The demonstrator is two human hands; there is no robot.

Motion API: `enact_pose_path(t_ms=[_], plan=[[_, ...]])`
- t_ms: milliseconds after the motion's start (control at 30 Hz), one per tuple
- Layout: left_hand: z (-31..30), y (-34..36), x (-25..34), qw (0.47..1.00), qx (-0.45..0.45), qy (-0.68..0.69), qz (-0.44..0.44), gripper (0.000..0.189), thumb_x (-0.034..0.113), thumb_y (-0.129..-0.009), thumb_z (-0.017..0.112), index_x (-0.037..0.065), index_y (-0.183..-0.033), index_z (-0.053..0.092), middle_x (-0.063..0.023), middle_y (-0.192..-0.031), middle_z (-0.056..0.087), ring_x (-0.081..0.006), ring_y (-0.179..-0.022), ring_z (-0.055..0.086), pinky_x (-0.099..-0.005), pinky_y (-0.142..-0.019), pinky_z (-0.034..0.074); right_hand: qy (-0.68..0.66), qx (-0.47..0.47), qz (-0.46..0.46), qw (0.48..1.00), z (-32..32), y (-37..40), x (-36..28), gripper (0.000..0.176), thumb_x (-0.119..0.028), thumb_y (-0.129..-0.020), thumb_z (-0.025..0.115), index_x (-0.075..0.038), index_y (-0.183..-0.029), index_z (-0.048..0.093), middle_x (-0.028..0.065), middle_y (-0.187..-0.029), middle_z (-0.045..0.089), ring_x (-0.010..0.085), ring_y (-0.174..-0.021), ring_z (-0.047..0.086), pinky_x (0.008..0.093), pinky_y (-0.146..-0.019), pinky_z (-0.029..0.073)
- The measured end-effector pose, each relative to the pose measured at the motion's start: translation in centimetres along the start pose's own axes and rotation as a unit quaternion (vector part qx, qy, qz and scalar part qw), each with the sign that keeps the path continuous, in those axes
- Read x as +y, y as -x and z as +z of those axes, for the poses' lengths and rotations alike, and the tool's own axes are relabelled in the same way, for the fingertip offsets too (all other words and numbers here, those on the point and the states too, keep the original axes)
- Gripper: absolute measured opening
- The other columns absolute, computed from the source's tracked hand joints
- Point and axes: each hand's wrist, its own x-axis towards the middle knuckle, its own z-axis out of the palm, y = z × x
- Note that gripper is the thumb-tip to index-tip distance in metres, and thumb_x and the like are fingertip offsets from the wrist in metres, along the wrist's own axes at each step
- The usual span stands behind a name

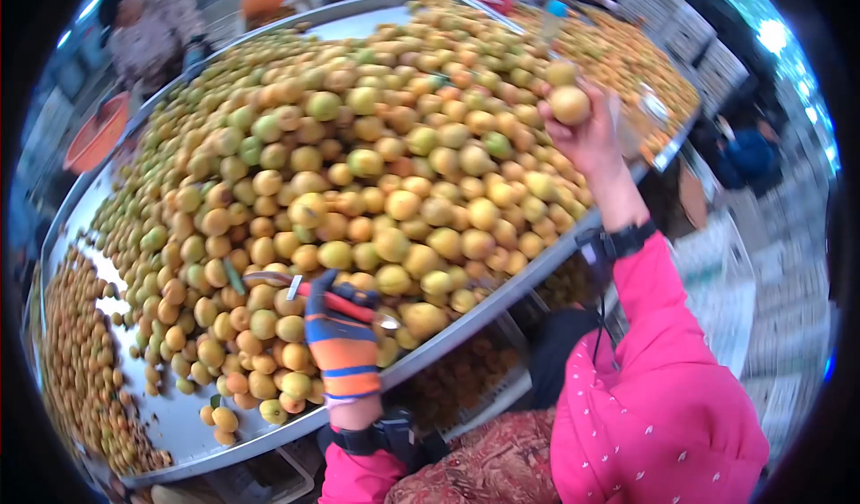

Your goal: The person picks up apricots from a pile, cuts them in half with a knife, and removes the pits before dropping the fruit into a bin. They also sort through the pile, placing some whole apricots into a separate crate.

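1. A fruit is gripped in the raised right hand, held clear above the heap
2. In the gloved left hand, red-handled shears are clasped, resting on fruit at the heap's near edge
3. Little is judged done: the heap between and beyond both hands appears largely unhandled

No legible text, label, brand or number anywhere in view.
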Motion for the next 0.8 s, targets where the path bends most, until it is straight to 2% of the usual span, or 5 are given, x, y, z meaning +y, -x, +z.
enact_pose_path(t_ms=[133,500,633,733,800], plan=[[0.6,-0.1,0.2,0.997,0.056,-0.062,0.005,0.024,0.024,-0.088,0.051,0.006,-0.103,0.057,-0.0045,-0.079,0.05,-0.0196,-0.065,0.049,-0.0364,-0.069,0.046,-0.177,0.129,0.001,0.976,-2.0,19.4,-4.7,0.043,-0.044,-0.089,0.042,-0.011,-0.115,0.051,0.0126,-0.095,0.052,0.0151,-0.062,0.049,0.0177,-0.039,0.035],[-1.7,-1.6,0.4,0.968,-0.028,-0.225,0.11,0.033,0.022,-0.089,0.048,0.003,-0.116,0.051,-0.0048,-0.086,0.054,-0.0196,-0.079,0.051,-0.0353,-0.08,0.045,-0.046,0.328,-0.101,0.938,-2.8,47.9,-12.9,0.055,-0.059,-0.086,0.041,-0.013,-0.115,0.049,0.0097,-0.085,0.052,0.014,-0.055,0.046,0.0176,-0.037,0.029],[-6.2,-3.7,2.0,0.901,-0.166,-0.355,0.186,0.033,0.008,-0.089,0.043,0.005,-0.122,0.046,-0.0068,-0.098,0.057,-0.0189,-0.086,0.054,-0.0328,-0.084,0.046,-0.052,0.483,-0.142,0.863,-5.1,58.1,-13.6,0.046,-0.052,-0.087,0.046,-0.011,-0.106,0.05,0.0097,-0.081,0.053,0.0164,-0.054,0.047,0.0181,-0.035,0.029],[-1.5,1.3,-0.3,0.851,-0.106,-0.447,0.255,0.032,0.011,-0.088,0.043,0.006,-0.12,0.047,-0.0029,-0.081,0.051,-0.0166,-0.076,0.049,-0.0357,-0.083,0.045,-0.075,0.638,-0.109,0.759,-7.7,65.4,-12.2,0.036,-0.045,-0.087,0.049,-0.01,-0.095,0.049,0.0108,-0.074,0.054,0.0184,-0.05,0.05,0.0197,-0.032,0.03],[-4.3,-1.9,1.3,0.919,-0.133,-0.324,0.183,0.035,0.007,-0.087,0.043,0.007,-0.122,0.047,-0.0035,-0.082,0.053,-0.0166,-0.074,0.051,-0.032,-0.077,0.046,-0.056,0.68,-0.063,0.728,-10.1,68.9,-9.2,0.032,-0.042,-0.087,0.051,-0.01,-0.086,0.051,0.0098,-0.069,0.055,0.018,-0.049,0.051,0.0219,-0.031,0.033]])
